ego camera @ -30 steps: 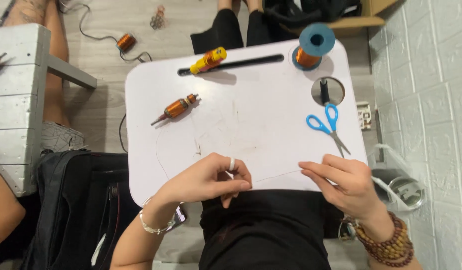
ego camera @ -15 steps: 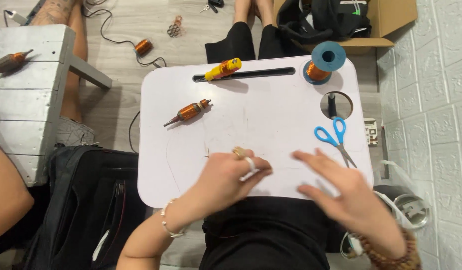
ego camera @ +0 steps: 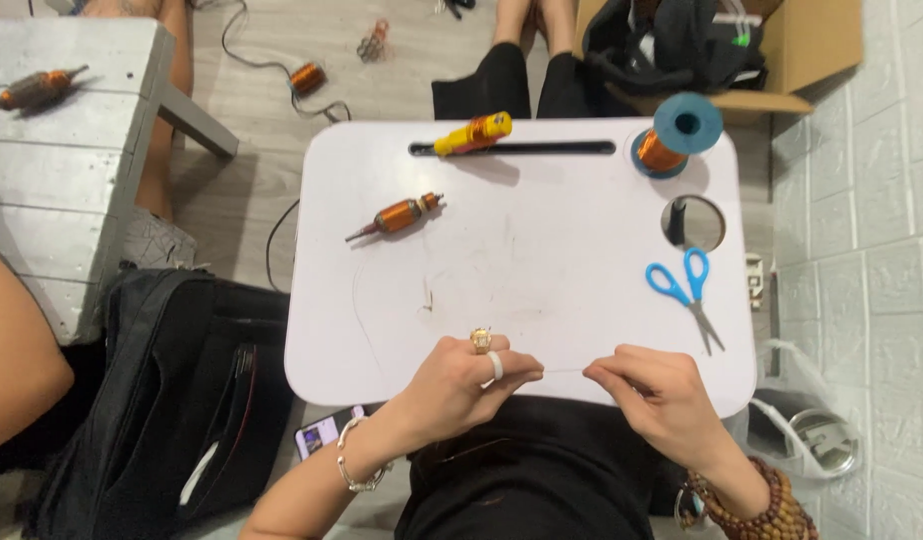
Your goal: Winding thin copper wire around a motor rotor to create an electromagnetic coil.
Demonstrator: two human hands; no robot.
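Lower centre of frame: left hand [ego camera: 462, 385] and right hand [ego camera: 652, 395] each pinch one end of a thin wire [ego camera: 564, 370], stretched taut between them over the near edge of the white tray [ego camera: 542, 250]. Scissors [ego camera: 687, 295] at right; copper rotor [ego camera: 397, 215] upper left; spool [ego camera: 677, 135] upper right.

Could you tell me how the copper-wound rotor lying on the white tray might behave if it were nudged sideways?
The rotor would probably roll: its body looks round and lies on its side on the smooth tray. It likely feels heavy for its size, given the dense copper winding and metal shaft.
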